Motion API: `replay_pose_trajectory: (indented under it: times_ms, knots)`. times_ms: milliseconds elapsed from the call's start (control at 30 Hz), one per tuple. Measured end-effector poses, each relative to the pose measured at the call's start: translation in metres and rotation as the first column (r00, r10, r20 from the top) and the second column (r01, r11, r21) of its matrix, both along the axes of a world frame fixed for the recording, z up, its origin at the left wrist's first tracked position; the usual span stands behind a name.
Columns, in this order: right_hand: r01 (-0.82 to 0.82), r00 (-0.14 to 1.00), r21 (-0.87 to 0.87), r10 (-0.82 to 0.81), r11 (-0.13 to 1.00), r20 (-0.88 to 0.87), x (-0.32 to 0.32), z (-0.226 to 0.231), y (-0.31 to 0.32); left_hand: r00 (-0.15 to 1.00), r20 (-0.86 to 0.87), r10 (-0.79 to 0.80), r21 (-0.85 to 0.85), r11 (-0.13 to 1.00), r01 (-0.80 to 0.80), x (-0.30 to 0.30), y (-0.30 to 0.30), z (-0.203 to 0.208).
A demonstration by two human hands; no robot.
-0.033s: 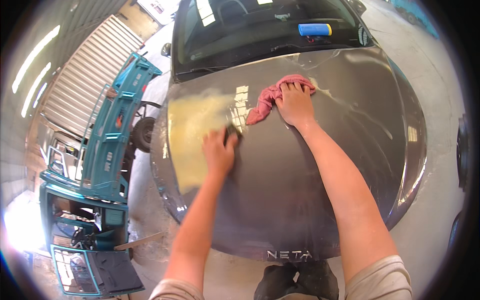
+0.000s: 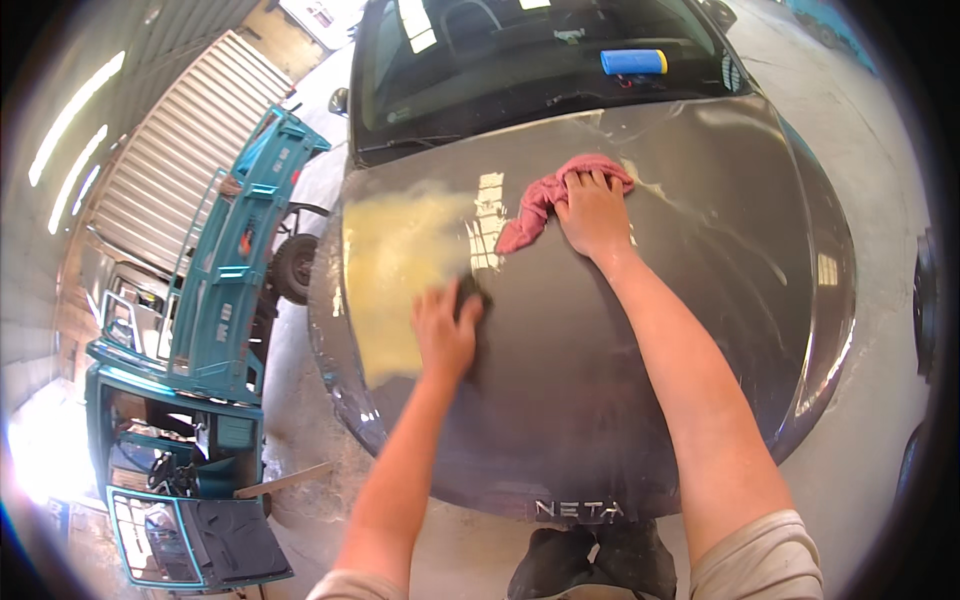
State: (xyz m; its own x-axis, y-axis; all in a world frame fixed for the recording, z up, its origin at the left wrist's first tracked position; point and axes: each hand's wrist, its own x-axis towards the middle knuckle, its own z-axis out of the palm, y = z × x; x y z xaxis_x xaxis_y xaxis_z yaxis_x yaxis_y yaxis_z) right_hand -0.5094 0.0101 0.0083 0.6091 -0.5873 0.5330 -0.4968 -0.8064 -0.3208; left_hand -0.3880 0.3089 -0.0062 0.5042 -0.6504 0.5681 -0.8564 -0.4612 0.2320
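Observation:
A broad grey car hood (image 2: pixel 560 400) lies under both of my arms. On its left half is a pale yellow, dusty patch (image 2: pixel 385 280) with a hazy edge. My left hand (image 2: pixel 443 335) is closed around a small dark block (image 2: pixel 472 293), held against the hood at the right border of the patch; motion blurs both somewhat. My right hand (image 2: pixel 597 218) rests on a crumpled pink-red cloth (image 2: pixel 540 195) near the hood's middle, fingers curled into it and pressing it down. The cloth's loose end trails toward the left.
Beyond the hood rises the windshield (image 2: pixel 480 75), with a blue cylinder (image 2: pixel 634 62) with a yellow end on it. To the left stands a teal truck (image 2: pixel 215 320) with a wheel (image 2: pixel 295 268). A wooden strip (image 2: pixel 285 480) lies near its cab.
My left hand and the dark block have slid slightly toward me over the hood. My right hand stays on the cloth. The whole view has shifted a little.

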Motion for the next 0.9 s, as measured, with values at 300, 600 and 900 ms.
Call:
replay_pose_trajectory:
  times_ms: [300, 600, 900]
  knots:
    - [0.38, 0.925, -0.063, -0.377, 0.923, 0.051, 0.013, 0.002, 0.002, 0.993, -0.059, 0.107, 0.044, 0.994, -0.104, 0.063, -0.051, 0.024]
    - [0.424, 0.905, -0.116, -0.424, 0.898, 0.019, 0.01, -0.005, -0.009, 0.982, -0.178, 0.058, 0.083, 0.996, -0.044, 0.01, -0.011, 0.016]
    - [0.379, 0.925, -0.056, -0.379, 0.924, 0.013, 0.025, 0.006, 0.003, 0.983, -0.149, 0.11, 0.082, 0.992, -0.099, 0.091, -0.052, 0.042]
